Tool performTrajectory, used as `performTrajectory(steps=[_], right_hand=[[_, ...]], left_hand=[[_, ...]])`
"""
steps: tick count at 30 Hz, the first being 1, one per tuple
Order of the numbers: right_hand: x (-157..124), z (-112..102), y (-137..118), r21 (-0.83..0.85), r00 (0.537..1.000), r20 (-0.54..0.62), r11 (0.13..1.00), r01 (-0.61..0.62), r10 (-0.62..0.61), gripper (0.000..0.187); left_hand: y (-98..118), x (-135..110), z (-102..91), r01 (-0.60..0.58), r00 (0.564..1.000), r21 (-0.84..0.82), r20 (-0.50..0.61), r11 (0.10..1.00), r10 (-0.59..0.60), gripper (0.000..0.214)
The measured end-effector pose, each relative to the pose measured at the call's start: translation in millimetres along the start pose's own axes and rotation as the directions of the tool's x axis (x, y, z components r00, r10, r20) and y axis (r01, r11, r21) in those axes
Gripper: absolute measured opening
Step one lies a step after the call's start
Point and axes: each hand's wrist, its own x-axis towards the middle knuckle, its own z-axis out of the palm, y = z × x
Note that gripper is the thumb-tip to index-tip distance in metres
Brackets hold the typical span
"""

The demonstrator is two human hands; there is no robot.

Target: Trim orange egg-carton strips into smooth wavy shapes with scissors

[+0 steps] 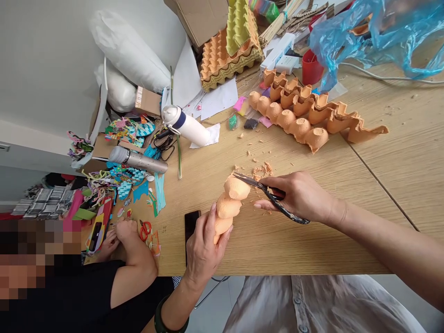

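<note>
My left hand (205, 243) grips the lower end of a short orange strip of egg carton (229, 207), its rounded cups facing up. In my right hand (298, 196) is a pair of black scissors (282, 207), fingers in the handles. The blades lie against the rim of the strip's far cup, and they look nearly closed. Orange trimmings (262, 171) are scattered on the table just beyond the blades. Further off, longer orange egg carton strips (289, 118) lie side by side, one with its cups upside down.
A dark phone (190, 226) lies left of my left hand. White bottle (189, 125) and grey flask (138, 159) lie on the table. Stacked egg trays (229, 55), a red cup (311, 67) and a blue plastic bag (367, 41) are at the back. A co-worker's arm (135, 259) rests at left near red-handled scissors (145, 230).
</note>
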Motion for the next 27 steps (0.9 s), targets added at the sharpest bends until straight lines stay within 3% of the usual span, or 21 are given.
performTrajectory(steps=[6, 9, 11, 14, 18, 22, 27], right_hand=[[0.7, 3.2, 2.0, -0.016, 0.994, -0.005, 0.994, -0.105, 0.105, 0.071], [4.4, 1.2, 4.2, 0.185, 0.979, 0.081, 0.963, -0.197, 0.185, 0.061], [7.1, 0.3, 4.5, 0.398, 0.967, 0.141, 0.882, -0.252, 0.213, 0.060], [8.9, 1.7, 1.6, 0.658, 0.924, 0.300, 0.650, -0.380, 0.236, 0.066], [6.5, 7.8, -4.0, 0.775, 0.859, 0.492, 0.378, -0.506, 0.141, 0.068], [4.1, 11.2, -6.2, 0.808, 0.855, 0.513, 0.295, -0.511, 0.077, 0.066], [6.4, 4.8, -11.4, 0.816, 0.866, 0.479, 0.290, -0.500, 0.144, 0.067]], left_hand=[[0.8, 2.1, -2.4, 0.019, 1.000, -0.017, 0.022, 1.000, -0.019, 0.068], [0.4, 4.1, -3.2, 0.089, 0.995, -0.098, 0.056, 0.991, -0.084, 0.065], [-0.2, 4.8, -3.2, 0.134, 0.989, -0.160, 0.075, 0.978, -0.123, 0.065], [0.1, 5.2, -2.9, 0.169, 0.984, -0.212, 0.085, 0.962, -0.154, 0.064], [5.9, 6.1, -2.4, 0.194, 0.980, -0.220, 0.097, 0.956, -0.176, 0.065], [14.4, 8.1, -1.5, 0.206, 0.975, -0.212, 0.132, 0.955, -0.181, 0.066], [20.0, 10.4, -0.4, 0.205, 0.975, -0.208, 0.130, 0.957, -0.180, 0.066]])
